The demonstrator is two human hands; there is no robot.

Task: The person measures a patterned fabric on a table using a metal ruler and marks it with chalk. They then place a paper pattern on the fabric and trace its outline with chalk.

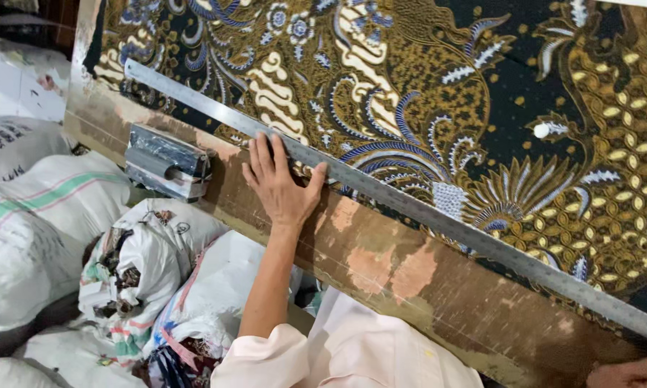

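Left hand (pixel 280 183) flat, fingers spread, pressing long steel ruler (pixel 381 194) onto batik cloth (pixel 438 93); no closed grasp. Ruler running diagonally from far left to near right along cloth's near edge, over worn wooden table (pixel 381 266). Right hand (pixel 629 372) at ruler's near-right end, mostly out of frame; grip cannot be told. Grey metal block (pixel 167 162) on table edge, left. White sacks (pixel 43 215) below, left.

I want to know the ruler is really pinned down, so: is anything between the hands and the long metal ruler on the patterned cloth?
Nothing visible. The left hand lies flat with its fingers directly on the metal ruler, over the patterned cloth. The right hand shows only at the picture's corner by the ruler's end; contact there cannot be told.
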